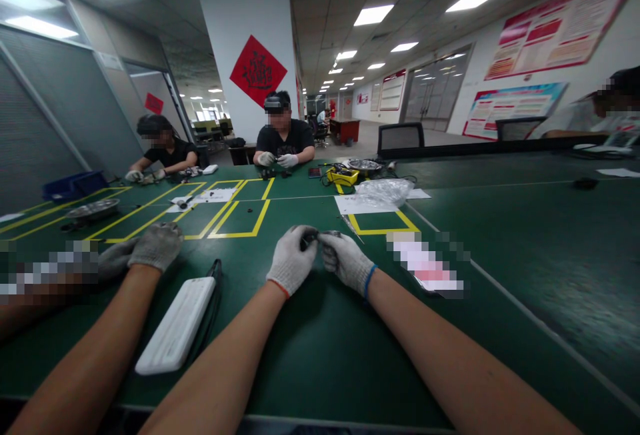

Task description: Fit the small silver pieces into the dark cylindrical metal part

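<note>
Right, my left hand (294,262) has its fingers curled closed around a small dark part (309,240), my right hand's (346,263) fingertips pinching at its right side. Both sit equally near; its long axis is too covered to tell. We're above the table (320,355), in from its near edge.

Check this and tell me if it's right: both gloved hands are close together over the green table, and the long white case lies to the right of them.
Not quite: the long white case lies to the left of the hands, as the head view shows. The gloved left hand and right hand are indeed close together over the green table.
</note>
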`<state>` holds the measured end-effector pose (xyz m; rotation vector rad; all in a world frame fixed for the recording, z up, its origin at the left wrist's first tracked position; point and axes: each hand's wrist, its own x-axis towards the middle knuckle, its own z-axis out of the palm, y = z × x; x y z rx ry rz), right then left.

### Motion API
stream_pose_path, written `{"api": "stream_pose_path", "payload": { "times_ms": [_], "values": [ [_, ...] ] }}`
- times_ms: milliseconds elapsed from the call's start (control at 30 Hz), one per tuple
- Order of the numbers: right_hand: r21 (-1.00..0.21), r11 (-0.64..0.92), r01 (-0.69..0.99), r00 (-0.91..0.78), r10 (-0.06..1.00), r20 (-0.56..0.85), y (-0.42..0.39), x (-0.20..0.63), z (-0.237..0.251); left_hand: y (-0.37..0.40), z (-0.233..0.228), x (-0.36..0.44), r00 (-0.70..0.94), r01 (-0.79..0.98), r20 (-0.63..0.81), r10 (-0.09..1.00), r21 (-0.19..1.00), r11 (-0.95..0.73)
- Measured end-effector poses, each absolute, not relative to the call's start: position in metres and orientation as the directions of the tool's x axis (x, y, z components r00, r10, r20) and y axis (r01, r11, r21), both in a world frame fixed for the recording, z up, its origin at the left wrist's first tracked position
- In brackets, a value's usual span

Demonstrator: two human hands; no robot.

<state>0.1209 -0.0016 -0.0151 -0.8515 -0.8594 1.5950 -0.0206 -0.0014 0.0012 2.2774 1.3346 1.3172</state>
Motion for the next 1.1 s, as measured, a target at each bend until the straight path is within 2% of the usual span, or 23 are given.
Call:
{"api": "stream_pose_path", "payload": {
  "times_ms": [433, 1100],
  "values": [
    [-0.880, -0.110, -0.463, -0.165, 0.986, -0.036, 0.0031, 0.1241, -0.0235, -0.0036, 0.0020, -0.0210, 0.253, 0.612, 0.600, 0.759, 0.509, -0.606],
    [-0.875, -0.130, -0.467, -0.183, 0.982, -0.048, 0.0035, 0.1229, -0.0234, -0.0029, 0.0005, -0.0219, 0.278, 0.613, 0.585, 0.761, 0.502, -0.610]
  ]
}}
